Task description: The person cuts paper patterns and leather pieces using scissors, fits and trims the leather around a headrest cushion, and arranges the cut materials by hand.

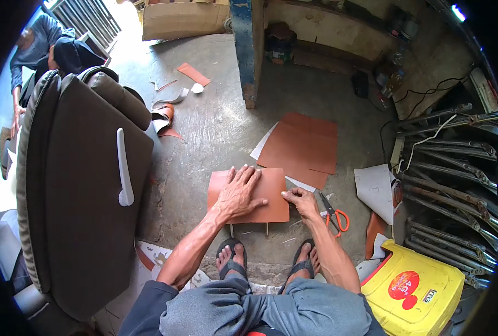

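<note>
My left hand (240, 190) lies flat with fingers spread on an orange-brown sheet of upholstery vinyl (275, 199). At the sheet's right edge, my right hand (303, 203) is closed, thumb and forefinger pinching the edge. Two thin metal ends stick out below the sheet; what they belong to is hidden under it. Just right of my right hand, scissors (334, 214) with orange handles lie on the floor. Beyond the sheet rest larger brown vinyl pieces (299, 143), partly over white-backed material.
A dark brown padded seat (92, 185) stands at left, with another person (47, 50) behind it. Vinyl scraps (194, 74) lie ahead near a blue post (244, 50). At right are a rolled vinyl piece (374, 187), a yellow container (414, 288) and stacked metal frames (450, 190).
</note>
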A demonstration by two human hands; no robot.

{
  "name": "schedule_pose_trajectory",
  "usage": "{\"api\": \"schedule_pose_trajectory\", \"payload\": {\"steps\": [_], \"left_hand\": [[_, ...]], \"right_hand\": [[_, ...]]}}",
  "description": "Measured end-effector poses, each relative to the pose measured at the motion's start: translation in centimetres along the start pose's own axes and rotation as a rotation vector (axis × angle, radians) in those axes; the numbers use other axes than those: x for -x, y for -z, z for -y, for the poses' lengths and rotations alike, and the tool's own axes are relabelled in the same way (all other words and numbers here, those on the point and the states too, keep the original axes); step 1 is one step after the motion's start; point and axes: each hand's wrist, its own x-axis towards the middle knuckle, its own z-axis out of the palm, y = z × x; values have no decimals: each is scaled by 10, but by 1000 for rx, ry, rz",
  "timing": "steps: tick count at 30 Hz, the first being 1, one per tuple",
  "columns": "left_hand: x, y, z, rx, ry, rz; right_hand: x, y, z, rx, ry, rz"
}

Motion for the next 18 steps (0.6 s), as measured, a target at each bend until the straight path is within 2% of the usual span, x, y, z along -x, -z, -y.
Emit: {"api": "schedule_pose_trajectory", "payload": {"steps": [1,3,7,9,10,11,13,14,16,18], "left_hand": [[-1,1,-1,2,-6,4],[0,5,1,44,53,183],[-6,12,-3,31,63,216],[-6,13,-3,28,65,227],[-5,8,0,31,72,239],[-5,4,4,23,54,202],[-4,0,6,20,43,168],[-5,-1,8,27,43,169],[-8,-2,9,22,20,133],[-8,-2,9,27,31,148]], "right_hand": [[1,1,1,-3,-2,-6],[1,2,3,-34,-103,26],[4,-3,10,85,-54,6],[24,-16,19,596,541,-344],[39,-23,33,749,693,-332],[46,-30,33,748,683,-324],[59,-42,28,807,975,-3],[63,-49,25,807,972,-1],[68,-59,21,892,1114,93],[63,-60,14,917,1139,76]]}}
